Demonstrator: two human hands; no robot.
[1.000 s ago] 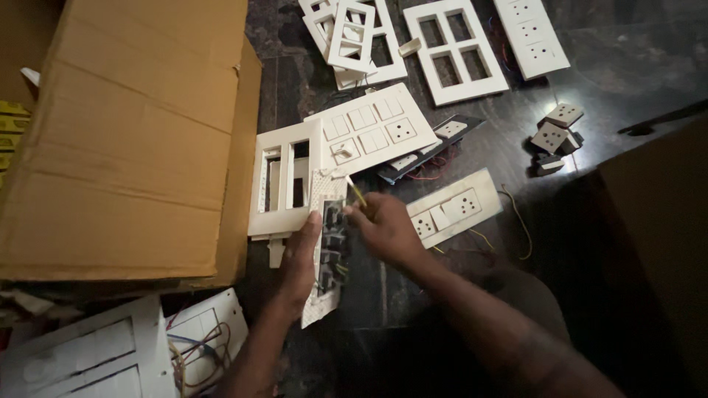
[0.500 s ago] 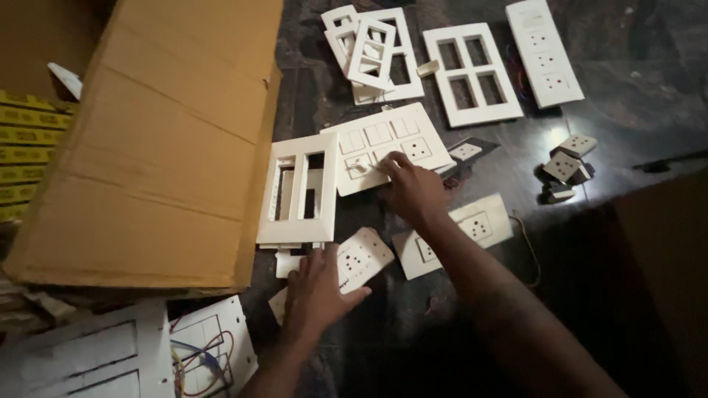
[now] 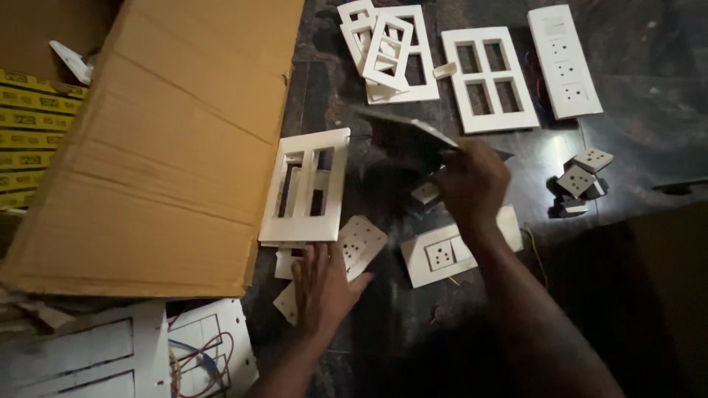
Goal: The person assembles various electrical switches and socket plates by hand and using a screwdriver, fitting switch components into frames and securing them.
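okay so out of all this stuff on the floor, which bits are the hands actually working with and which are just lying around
In hand:
- tilted switch plate, lifted by the right hand
- small socket plate, under the left hand

Lying about:
- cardboard box
- empty white frames
- long socket strip
- loose switch modules
- wired plate

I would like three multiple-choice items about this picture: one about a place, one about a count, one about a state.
1. Where is the cardboard box?
A. left of the frame with slots
B. right of the loose modules
C. under the right hand

2. How many openings has the white grid frame at the top?
A. two
B. four
C. nine

3. The switch plate at the right hand is:
A. flat on the floor
B. lifted and tilted
C. inside the box

Answers: 1 A, the box fills the left side; 2 B, two rows of two; 3 B, one edge is raised.
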